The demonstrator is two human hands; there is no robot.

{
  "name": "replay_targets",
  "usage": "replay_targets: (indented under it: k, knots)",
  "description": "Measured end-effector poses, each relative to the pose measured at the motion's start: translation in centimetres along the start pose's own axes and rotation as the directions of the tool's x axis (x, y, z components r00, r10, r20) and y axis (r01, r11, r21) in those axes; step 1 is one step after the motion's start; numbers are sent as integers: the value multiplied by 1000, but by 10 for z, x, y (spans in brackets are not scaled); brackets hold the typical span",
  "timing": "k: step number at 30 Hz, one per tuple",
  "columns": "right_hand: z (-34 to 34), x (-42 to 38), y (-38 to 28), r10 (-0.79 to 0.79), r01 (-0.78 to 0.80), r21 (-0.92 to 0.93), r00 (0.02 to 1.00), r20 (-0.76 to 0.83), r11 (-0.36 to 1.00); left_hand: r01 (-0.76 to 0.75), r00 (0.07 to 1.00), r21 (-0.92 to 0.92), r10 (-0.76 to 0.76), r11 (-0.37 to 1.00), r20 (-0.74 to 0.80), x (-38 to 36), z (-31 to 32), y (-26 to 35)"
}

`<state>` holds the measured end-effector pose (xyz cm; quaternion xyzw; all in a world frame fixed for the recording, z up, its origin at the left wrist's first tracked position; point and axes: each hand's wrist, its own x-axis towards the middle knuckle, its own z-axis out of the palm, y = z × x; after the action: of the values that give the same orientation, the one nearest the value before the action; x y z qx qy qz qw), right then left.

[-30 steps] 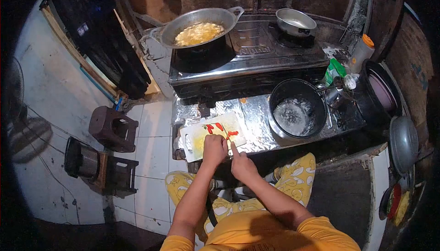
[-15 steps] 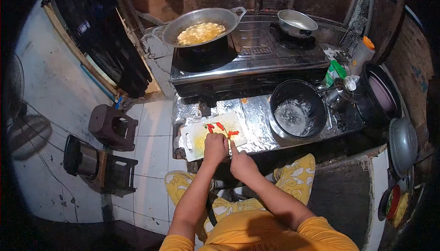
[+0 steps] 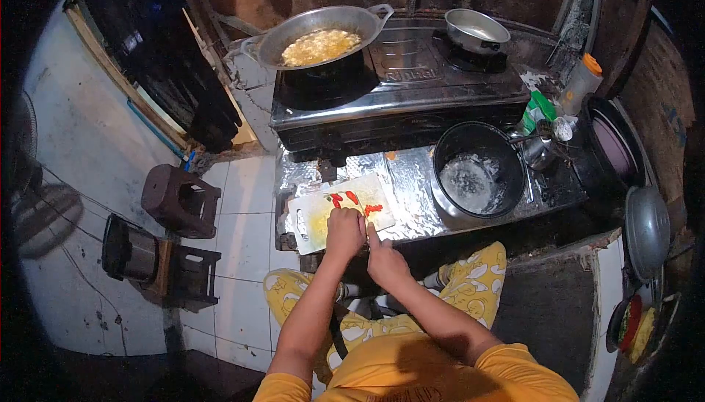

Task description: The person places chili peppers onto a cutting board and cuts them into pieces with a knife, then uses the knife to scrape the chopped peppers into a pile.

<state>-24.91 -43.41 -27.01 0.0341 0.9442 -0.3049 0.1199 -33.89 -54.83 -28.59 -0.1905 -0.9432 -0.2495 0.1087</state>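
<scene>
Hand positions are nearly unchanged over the last second, so slicing appears ongoing: right hand point(image 3: 388, 264) wraps the knife point(image 3: 367, 220); left hand point(image 3: 345, 234) fingers narrow, grip hidden; chillies point(image 3: 352, 197) lie beyond on the board point(image 3: 314, 212), cut pieces point(image 3: 374, 209) right

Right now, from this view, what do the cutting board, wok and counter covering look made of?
Cutting board: probably plastic, fairly matt; thin and white, with yellow stains and a cut-out slot.
Wok: grey metal with a dull sheen, perhaps aluminium.
Counter covering: likely metal foil, shiny; silvery, with bright, uneven reflections.
</scene>
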Motion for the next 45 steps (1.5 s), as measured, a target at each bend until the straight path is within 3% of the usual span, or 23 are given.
replay_targets:
  k: [4, 7, 9, 10, 11, 14, 17, 19, 20, 23, 28, 34, 35, 36, 37, 38, 39, 40, 43, 45]
  knots:
    - [-7, -1, 0, -33, 33, -3, 999, -22, 999, -61, 996, -47, 57, 997, -66, -8, -8, -1]
    - [-21, -3, -4, -10, 9, 16, 999, 40, 1000, -22, 999, -69, 19, 997, -32, -29, -37, 9]
    - [-26, -2, -5, 4, -4, -1, 997, 74, 1000, 152, 952, -121, -112, 981, 285, -52, -53, 15]
    - [-29, -2, -6, -2, 2, 1, 997, 71, 1000, 148, 948, -173, -89, 974, 307, -67, -52, 17]
    - [-31, -2, -7, 1, -1, -3, 998, 57, 1000, 242, 878, -248, -104, 938, 467, -82, -54, 20]
    - [-37, -1, -13, 24, -24, -1, 997, 71, 1000, 381, 690, -120, -195, 917, 697, -117, -3, 7]
    - [-30, 0, -10, 27, -28, 8, 996, 85, 1000, 363, 652, 7, -259, 932, 712, -137, 76, -22]
    - [-31, -3, -11, 43, -45, 19, 996, 82, 999, 493, 734, -83, -363, 866, 575, -147, 139, -32]
    - [-28, -1, -8, 34, -38, 48, 995, 92, 998, 451, 885, -559, -269, 696, 379, -157, 193, -50]
    - [-25, 0, -8, 79, -81, 19, 994, 77, 997, 390, 903, -618, -151, 683, 403, -143, 185, -6]
    - [-27, 0, -6, 17, -20, 32, 996, 85, 999, 235, 944, -735, 30, 636, 328, -110, 139, 30]
    - [-27, 1, -1, 5, -5, -10, 999, 52, 1000, 107, 982, -763, 50, 637, 180, -110, 42, 29]
    - [-32, -4, -5, -20, 20, 6, 999, 32, 1000, 318, 858, -622, 62, 716, 510, -101, 15, 20]
    - [-34, -6, -6, -40, 40, 20, 999, 11, 999, 468, 627, -414, 37, 781, 778, -95, -8, 12]
    - [-33, -5, -5, -58, 57, 20, 998, 17, 998, 573, 597, -462, 42, 677, 801, -92, -23, 5]
    - [-31, -5, -5, -68, 69, 33, 997, -22, 997, 569, 577, -409, 8, 713, 816, -74, -53, 7]
    - [-29, -6, -4, -73, 76, 45, 995, -61, 996, 361, 745, -508, 86, 782, 661, -69, -57, -10]
    - [-29, -5, -3, -80, 83, 43, 995, -58, 996, 401, 815, -548, -13, 734, 579, -60, -62, -19]
    - [-35, -8, -7, -82, 94, 114, 991, -111, 989, 466, 866, -418, -303, 780, 399, -10, -86, -25]
    - [-38, -9, -6, -92, 107, 116, 987, -130, 987, 232, 966, -286, -185, 929, 183, 14, -65, -49]
